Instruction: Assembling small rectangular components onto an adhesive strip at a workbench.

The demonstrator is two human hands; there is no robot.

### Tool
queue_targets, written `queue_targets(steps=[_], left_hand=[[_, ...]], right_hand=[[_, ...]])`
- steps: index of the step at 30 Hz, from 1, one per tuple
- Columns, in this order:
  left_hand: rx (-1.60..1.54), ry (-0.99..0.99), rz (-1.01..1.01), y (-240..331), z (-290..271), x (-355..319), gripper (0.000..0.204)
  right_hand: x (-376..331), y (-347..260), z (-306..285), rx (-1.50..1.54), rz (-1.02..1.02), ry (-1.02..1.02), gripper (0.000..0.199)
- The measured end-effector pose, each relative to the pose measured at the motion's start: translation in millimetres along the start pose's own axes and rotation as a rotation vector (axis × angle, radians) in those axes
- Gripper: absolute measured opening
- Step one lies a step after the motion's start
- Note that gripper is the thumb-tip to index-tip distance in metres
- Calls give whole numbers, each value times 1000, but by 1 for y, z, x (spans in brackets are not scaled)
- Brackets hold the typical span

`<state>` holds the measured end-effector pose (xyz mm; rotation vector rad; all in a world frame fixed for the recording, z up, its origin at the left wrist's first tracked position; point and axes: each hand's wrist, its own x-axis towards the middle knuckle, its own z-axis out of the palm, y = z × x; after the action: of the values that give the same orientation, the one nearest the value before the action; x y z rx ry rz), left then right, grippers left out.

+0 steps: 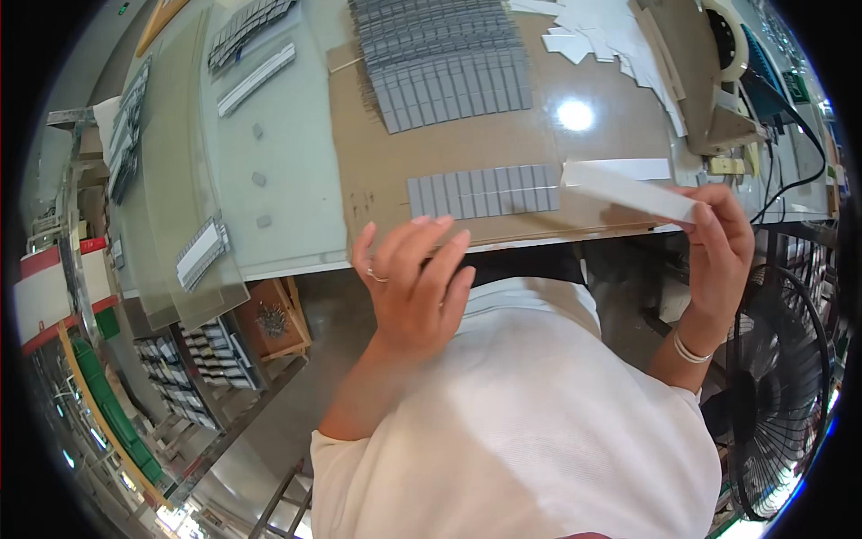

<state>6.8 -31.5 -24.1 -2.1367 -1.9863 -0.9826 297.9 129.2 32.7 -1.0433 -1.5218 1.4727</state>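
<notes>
My right hand pinches one end of a white strip, blurred by motion, which points left above the table. Below it lies another flat white strip, partly covered by the held one. A row of narrow grey pieces, set side by side, lies on the brown board near the front edge. My left hand is at that edge beside the row's left end, fingers spread, with nothing in it. Whether its fingertips touch the row I cannot tell.
Stacked rows of grey pieces cover the board's far part. White sheets lie scattered at the back right, near a tape roll. On the left are glass panels and more grey strips. A black fan stands at right.
</notes>
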Motion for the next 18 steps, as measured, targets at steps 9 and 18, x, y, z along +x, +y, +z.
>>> queue_targets(steps=[9, 18], left_hand=[[158, 78, -146, -27, -10, 6, 31], [60, 127, -127, -28, -4, 6, 29]], right_hand=[[42, 15, 14, 386, -7, 88, 15], [9, 1, 32, -160, -268, -395, 2]])
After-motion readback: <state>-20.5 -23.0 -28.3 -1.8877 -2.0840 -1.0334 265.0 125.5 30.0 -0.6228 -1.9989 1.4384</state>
